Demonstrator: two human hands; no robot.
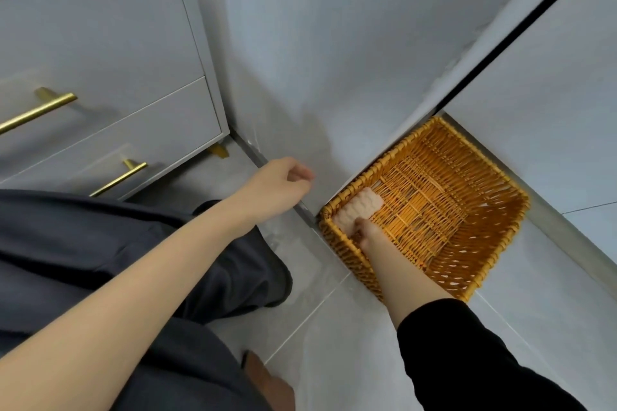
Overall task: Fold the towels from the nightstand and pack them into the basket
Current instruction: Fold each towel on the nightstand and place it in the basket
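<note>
One folded towel (359, 208) is seen laid in a near corner of the otherwise bare basket (434, 197), touched by the right hand (367, 232), whose grip cannot be told, while the left hand (283, 178) is held loosely curled and empty, so packing is judged barely begun.

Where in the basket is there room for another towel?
The basket is bare inside from the towel across to its far and right walls. Only the near-left corner is crowded: the towel lies there, with the right hand on it.
</note>
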